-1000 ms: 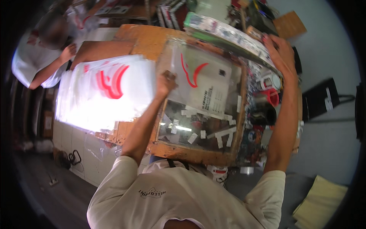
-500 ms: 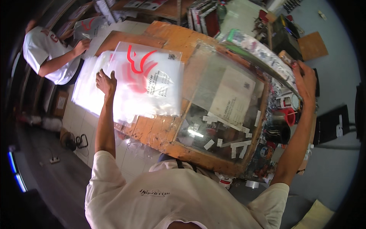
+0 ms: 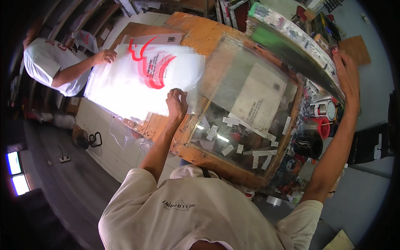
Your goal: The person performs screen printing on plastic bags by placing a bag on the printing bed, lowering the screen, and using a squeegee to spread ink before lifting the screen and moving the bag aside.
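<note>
My left hand [image 3: 177, 106] is at the near right part of a pile of clear plastic bags [image 3: 125, 91], its fingertips pinched together at a bag's edge. The bags carry red curved line art and small dark print. My right hand [image 3: 348, 75] grips the outer edge of a raised printing screen [image 3: 291, 54], smeared with paint and green along its frame. Left of the screen lies a glass-topped board [image 3: 221, 100] in a wooden frame. A pale printed sheet [image 3: 260, 98] and several bits of white tape [image 3: 262, 153] show on it.
A co-worker in a white shirt [image 3: 50, 66] stands at the far left, one hand [image 3: 105, 57] by the pile. Paint cans [image 3: 323, 109] and a dark pot [image 3: 308, 146] crowd the table's right side. Frames [image 3: 233, 14] lean behind the wooden table [image 3: 196, 29].
My left hand has moved right, from the pile's left part to its near right part. The screen is tilted higher with my right hand. The co-worker's hand has come nearer the pile.
</note>
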The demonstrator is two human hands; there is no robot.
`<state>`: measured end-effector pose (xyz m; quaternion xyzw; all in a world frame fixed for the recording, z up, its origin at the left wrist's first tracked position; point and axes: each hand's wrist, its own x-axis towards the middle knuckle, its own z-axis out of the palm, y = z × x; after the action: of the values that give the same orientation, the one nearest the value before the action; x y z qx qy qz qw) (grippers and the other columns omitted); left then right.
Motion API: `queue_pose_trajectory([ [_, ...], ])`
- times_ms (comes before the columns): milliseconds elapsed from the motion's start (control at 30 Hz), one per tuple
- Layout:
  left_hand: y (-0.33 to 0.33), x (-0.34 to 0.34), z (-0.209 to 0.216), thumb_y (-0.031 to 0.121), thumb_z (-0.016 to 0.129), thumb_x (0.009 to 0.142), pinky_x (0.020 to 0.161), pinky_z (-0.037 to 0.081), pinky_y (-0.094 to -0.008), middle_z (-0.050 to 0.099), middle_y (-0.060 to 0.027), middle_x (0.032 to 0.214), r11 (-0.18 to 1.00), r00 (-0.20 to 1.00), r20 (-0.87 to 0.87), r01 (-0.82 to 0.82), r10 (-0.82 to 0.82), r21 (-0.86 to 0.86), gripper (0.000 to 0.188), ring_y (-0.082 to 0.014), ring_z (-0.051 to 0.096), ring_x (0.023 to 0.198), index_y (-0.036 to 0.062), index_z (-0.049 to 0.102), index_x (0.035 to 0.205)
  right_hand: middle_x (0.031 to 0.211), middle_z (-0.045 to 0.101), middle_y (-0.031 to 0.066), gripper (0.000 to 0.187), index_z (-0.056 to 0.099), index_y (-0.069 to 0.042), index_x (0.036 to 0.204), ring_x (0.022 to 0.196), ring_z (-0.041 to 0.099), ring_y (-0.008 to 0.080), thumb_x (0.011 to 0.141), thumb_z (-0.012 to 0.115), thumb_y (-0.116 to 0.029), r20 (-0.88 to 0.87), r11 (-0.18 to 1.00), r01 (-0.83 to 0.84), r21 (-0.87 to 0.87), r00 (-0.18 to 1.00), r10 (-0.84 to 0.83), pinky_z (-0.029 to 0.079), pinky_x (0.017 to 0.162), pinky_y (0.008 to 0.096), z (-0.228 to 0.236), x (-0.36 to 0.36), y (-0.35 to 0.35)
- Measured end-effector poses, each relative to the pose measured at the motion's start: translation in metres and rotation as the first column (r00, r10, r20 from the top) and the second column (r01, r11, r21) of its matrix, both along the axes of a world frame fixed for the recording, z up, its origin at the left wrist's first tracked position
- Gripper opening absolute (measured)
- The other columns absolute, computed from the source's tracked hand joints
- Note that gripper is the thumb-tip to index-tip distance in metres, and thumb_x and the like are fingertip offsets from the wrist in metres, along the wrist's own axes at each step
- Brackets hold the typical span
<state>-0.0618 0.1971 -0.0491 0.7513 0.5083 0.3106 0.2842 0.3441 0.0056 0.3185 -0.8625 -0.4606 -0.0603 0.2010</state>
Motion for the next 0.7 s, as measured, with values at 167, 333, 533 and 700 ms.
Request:
queue_pose_trajectory([
  [167, -0.038, 0.063, 0.016, 0.035, 0.058, 0.093, 0.108, 0.008, -0.0737, 0.037, -0.0172, 0.152, 0.934, 0.770, -0.543, 0.347, -0.336, -0.085, 0.043, -0.0385, 0.022, 0.146, 0.0094, 0.057, 0.126, 0.092, 0.068, 0.0227, 0.069, 0.069, 0.002, 0.106, 0.091, 0.064, 0.0334, 0.091, 0.049, -0.063, 0.026, 0.999, -0.020, 0.036, 0.999, 0.019, 0.045, 0.086, 0.0374, 0.010, -0.002, -0.006],
  [333, -0.087, 0.130, -0.022, 0.042, 0.055, 0.093, 0.110, 0.007, -0.0731, 0.021, -0.0133, 0.160, 0.843, 0.745, -0.527, 0.530, -0.409, 0.096, 0.069, -0.0377, 0.012, 0.149, 0.0141, 0.032, 0.152, 0.072, 0.052, 0.0103, 0.062, 0.062, -0.001, 0.083, 0.067, 0.048, 0.0205, 0.095, 0.047, -0.060, 0.507, 0.932, 0.050, 0.358, 0.828, -0.239, 0.039, 0.063, 0.0334, -0.023, 0.016, 0.022],
  [533, -0.138, 0.212, -0.022, 0.040, 0.056, 0.093, 0.111, 0.006, -0.0718, 0.020, -0.0125, 0.161, 0.606, 0.586, -0.464, 0.786, -0.665, 0.124, 0.067, -0.0373, 0.011, 0.149, 0.0146, 0.033, 0.151, 0.049, 0.048, 0.0063, 0.075, 0.060, -0.003, 0.055, 0.047, 0.043, 0.0168, 0.097, 0.040, -0.061, 0.029, 0.993, 0.056, -0.105, 0.998, -0.053, 0.037, 0.049, 0.0378, 0.030, -0.002, 0.021],
  [700, -0.156, 0.226, -0.012, 0.038, 0.056, 0.094, 0.111, 0.005, -0.0714, 0.019, -0.0176, 0.160, 0.551, 0.526, -0.415, 0.832, -0.742, 0.069, 0.067, -0.0372, 0.011, 0.149, 0.0125, 0.033, 0.151, 0.060, 0.059, 0.0155, 0.072, 0.069, 0.001, 0.067, 0.059, 0.058, 0.0257, 0.098, 0.040, -0.057, 0.001, 0.989, 0.056, -0.135, 0.998, -0.056, 0.048, 0.066, 0.0438, 0.046, -0.011, 0.017],
])
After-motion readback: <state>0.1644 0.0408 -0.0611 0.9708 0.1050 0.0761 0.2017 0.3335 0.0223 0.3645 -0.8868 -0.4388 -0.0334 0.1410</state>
